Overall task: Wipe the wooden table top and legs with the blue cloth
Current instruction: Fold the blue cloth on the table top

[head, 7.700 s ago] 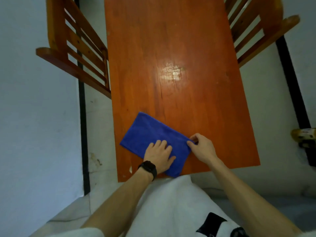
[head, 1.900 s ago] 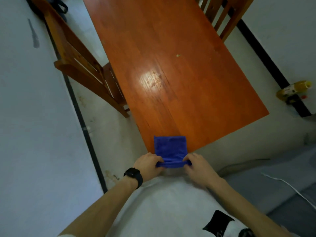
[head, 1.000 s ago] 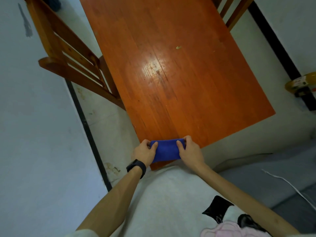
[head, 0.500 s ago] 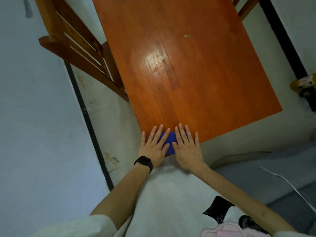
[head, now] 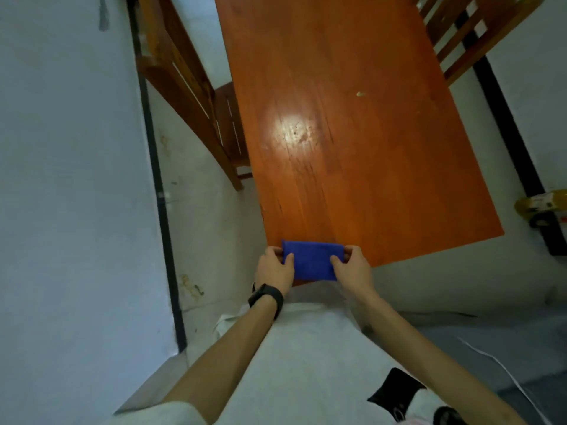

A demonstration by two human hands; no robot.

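1. Hands are both curling onto one blue cloth (head: pixel 311 261): left hand (head: pixel 274 269) is pinching its left edge, thumb on top, fingers tucked at the side.
2. Right hand (head: pixel 352 268) is pinching the cloth's right edge the same way, thumb lying on the fabric.
3. Cloth is folded into a small rectangle, sitting at the near-left corner of the wooden table (head: pixel 352 148), its near edge overhanging the table edge a bit.
4. Left wrist is wearing a black watch (head: pixel 267 297).
5. Count: 1 cloth, 1 table, 2 wooden chairs, one on the left (head: pixel 190 96), one at top right (head: pixel 460 32).
6. Small pale speck (head: pixel 359 94) is lying on the tabletop, well apart from the cloth.
7. Yellowish bottle (head: pixel 543 205) is lying on the floor to the right; contents can't tell.
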